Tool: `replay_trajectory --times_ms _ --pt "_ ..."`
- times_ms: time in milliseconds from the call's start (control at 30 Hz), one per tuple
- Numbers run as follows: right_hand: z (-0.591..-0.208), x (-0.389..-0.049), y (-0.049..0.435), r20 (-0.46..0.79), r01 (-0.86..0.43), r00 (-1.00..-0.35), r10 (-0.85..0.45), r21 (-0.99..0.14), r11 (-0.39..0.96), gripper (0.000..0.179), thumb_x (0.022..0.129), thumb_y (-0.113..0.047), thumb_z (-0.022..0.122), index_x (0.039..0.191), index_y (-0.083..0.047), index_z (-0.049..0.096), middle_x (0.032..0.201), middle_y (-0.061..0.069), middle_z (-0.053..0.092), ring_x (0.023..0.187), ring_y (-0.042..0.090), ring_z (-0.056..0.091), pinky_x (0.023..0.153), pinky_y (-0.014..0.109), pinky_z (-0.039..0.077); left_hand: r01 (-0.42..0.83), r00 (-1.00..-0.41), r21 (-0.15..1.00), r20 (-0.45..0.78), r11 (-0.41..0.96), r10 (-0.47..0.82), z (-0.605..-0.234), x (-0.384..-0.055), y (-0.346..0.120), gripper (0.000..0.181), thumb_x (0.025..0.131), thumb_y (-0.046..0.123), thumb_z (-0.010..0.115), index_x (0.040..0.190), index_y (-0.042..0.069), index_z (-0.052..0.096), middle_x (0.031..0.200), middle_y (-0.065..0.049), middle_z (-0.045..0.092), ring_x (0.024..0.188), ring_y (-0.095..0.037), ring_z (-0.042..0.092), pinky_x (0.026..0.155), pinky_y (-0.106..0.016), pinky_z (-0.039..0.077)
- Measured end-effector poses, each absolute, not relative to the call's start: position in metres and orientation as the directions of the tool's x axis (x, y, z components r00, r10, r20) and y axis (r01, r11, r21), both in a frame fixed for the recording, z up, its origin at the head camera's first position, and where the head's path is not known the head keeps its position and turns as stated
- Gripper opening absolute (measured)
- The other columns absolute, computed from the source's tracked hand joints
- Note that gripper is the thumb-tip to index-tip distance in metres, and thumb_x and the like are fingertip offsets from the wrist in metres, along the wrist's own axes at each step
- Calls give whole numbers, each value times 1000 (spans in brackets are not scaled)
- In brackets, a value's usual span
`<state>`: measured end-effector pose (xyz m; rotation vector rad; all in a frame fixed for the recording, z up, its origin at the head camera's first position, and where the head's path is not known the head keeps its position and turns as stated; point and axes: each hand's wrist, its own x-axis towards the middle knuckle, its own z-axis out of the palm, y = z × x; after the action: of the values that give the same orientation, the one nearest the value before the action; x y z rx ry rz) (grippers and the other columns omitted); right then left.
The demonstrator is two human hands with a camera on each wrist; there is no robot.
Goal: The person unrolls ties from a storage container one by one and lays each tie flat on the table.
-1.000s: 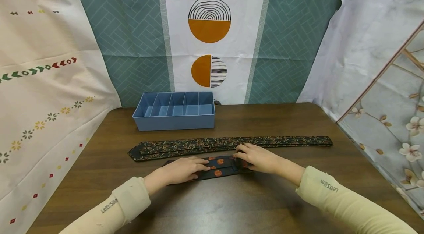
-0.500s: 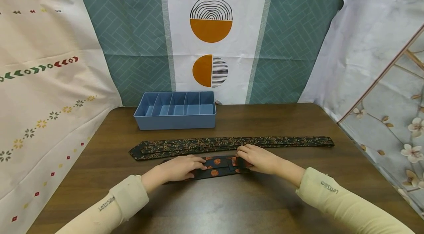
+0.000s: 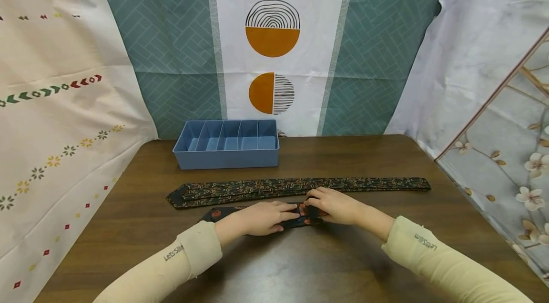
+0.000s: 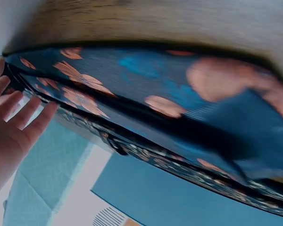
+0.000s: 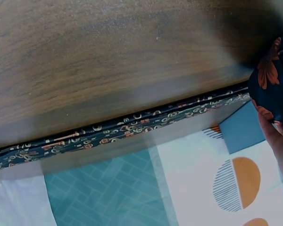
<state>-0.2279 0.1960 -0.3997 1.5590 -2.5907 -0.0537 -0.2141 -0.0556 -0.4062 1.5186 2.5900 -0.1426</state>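
Observation:
A dark navy necktie with orange flowers [image 3: 214, 214] lies folded lengthwise across the table, close to me. My left hand [image 3: 266, 218] rests over its middle with fingers stretched out, hiding part of it; the left wrist view shows these fingers [image 4: 40, 120] straight and spread at the cloth. At the tie's right end my right hand [image 3: 336, 204] grips a bunched, rounded part, seen as a dark bulge [image 5: 276, 89] in the right wrist view. Just beyond lies a second necktie [image 3: 373, 184], black with a small gold and orange pattern, laid flat in a long strip.
Behind the ties, left of centre, stands a blue box [image 3: 227, 159] with several narrow compartments. The brown wooden table [image 3: 343, 155] ends at patterned cloth hangings [image 3: 373, 79] at the back and on both sides.
My left hand has slid right along the floral necktie, closer to my right hand, uncovering the tie's left end. The right hand stays almost where it was.

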Motion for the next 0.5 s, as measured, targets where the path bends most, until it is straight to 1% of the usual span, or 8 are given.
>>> replay_trajectory --times_ms 133,300,400,500 --pt "-396 -228 197 65 -880 -463 -884 84 467 45 75 -15 79 116 -9 61 116 8 60 103 22 59 89 37 52 881 -470 -47 -196 471 861 -408 -214 -45 56 97 34 52 148 24 32 153 0 31 139 -18 36 107 -31 41" --pt "-392 -229 199 13 -873 -483 -876 65 483 51 79 -13 76 125 -10 57 113 5 57 99 19 58 87 35 52 876 -480 -61 -215 479 850 -412 -216 -38 54 97 35 51 147 23 35 151 2 35 140 -18 34 110 -31 37" --pt "-391 -230 201 -11 -870 -492 -871 49 491 49 79 -14 76 125 -10 58 113 6 56 98 20 58 86 35 52 869 -491 -52 -225 492 842 -412 -216 -36 53 97 34 51 146 21 37 151 2 36 141 -18 33 112 -32 35" --pt "-391 -230 202 -19 -870 -492 -870 43 491 46 78 -15 78 119 -7 60 115 8 57 103 24 59 88 38 52 864 -497 -49 -236 501 835 -412 -215 -35 53 97 35 51 146 21 37 151 3 36 141 -18 32 111 -32 36"
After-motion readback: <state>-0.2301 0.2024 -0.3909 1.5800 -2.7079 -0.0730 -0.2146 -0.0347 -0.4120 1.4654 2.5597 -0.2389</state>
